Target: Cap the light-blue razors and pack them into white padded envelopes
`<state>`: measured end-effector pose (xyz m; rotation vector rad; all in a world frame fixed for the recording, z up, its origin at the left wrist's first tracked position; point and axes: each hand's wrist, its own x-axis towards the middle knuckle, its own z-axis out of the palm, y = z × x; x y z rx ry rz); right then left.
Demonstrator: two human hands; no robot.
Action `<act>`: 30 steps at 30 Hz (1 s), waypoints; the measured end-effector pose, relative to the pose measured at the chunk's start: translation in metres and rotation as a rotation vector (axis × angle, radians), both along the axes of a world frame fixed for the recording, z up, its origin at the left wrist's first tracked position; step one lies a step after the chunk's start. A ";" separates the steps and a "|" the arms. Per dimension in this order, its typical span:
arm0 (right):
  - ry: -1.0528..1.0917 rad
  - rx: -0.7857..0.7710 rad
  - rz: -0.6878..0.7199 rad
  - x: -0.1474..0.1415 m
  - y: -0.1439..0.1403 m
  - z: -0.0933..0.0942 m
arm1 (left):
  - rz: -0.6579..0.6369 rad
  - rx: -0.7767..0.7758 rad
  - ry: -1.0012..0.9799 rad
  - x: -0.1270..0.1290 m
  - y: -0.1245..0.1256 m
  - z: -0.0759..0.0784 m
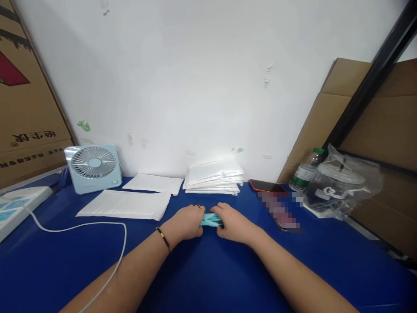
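A small teal object (210, 221) lies low over the blue table (208, 278), pinched from both sides. My left hand (187, 221), with rings and a dark bracelet on the wrist, grips its left end. My right hand (232, 222) grips its right end. Both sets of fingers are curled shut around it, hiding most of it. A stack of white padded envelopes (214, 176) sits just behind the hands by the wall.
Two flat white envelopes (125, 204) lie to the left, by a small pale blue fan (93, 167). A white cable (97, 226) curves across the table from a power strip (16, 206). Right: a red-edged phone (267, 186), water bottle (304, 173), bagged clear item (342, 184), cardboard.
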<state>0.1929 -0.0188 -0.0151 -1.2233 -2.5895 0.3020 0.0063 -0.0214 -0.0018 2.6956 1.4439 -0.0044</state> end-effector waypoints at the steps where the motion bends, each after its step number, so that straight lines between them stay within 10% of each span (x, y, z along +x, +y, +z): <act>1: -0.038 0.013 -0.007 -0.003 0.000 -0.002 | -0.018 0.001 0.003 0.002 0.000 -0.001; 7: -0.051 0.061 -0.090 -0.001 0.001 0.005 | -0.041 0.129 -0.017 0.008 0.000 0.001; 18: 0.830 -0.355 -0.079 -0.017 -0.007 0.013 | 0.026 0.216 -0.013 0.015 -0.003 0.009; 25: 0.504 -1.181 0.024 -0.002 -0.006 0.010 | -0.226 0.381 0.107 0.027 -0.014 0.018; 30: 0.276 -0.623 -0.026 -0.005 -0.010 0.010 | -0.142 0.374 0.135 0.024 -0.021 0.025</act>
